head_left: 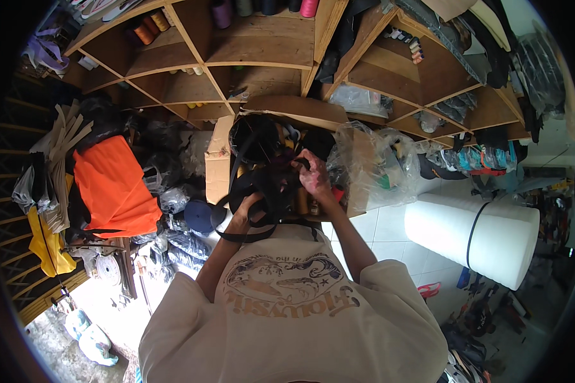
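Over an open cardboard box (pixel 218 171), my hands work at a tangle of black straps (pixel 262 185). My left hand (pixel 249 205) is closed round the near left part of the bundle, and loops of strap hang beside its wrist. Farther right, my right hand (pixel 314 175) is bent with its fingers pinched on a dark piece of strap. Its fingertips are partly hidden by the dark material. Black rolls or coils (pixel 254 139) and a few yellowish items lie in the box beneath. Crumpled clear plastic (pixel 380 159) spills over the box's right side.
Wooden cubbyhole shelves (pixel 262 50) with thread spools (pixel 222 14) stand beyond the box. Orange fabric (pixel 116 188) and dark plastic bags (pixel 163 169) are on the left. To the right, a large white foam roll (pixel 469 239) is bound with a black band.
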The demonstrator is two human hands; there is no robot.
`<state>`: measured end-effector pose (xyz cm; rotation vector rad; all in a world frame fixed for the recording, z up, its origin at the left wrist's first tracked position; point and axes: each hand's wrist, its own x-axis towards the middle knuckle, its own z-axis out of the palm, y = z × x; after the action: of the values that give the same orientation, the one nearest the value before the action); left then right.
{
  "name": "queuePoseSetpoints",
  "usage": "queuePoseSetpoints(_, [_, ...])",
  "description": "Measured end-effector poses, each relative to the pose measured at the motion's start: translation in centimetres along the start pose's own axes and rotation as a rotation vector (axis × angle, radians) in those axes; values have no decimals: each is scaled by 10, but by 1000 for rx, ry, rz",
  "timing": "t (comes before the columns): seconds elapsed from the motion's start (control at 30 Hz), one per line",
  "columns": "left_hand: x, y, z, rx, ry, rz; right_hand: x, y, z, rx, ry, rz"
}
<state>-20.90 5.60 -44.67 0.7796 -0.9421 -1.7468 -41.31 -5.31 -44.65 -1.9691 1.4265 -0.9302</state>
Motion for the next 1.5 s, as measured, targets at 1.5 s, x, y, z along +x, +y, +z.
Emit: queuePoseSetpoints(1.5, [131, 165, -4, 996, -199, -415, 3, -67, -55, -140, -105, -356])
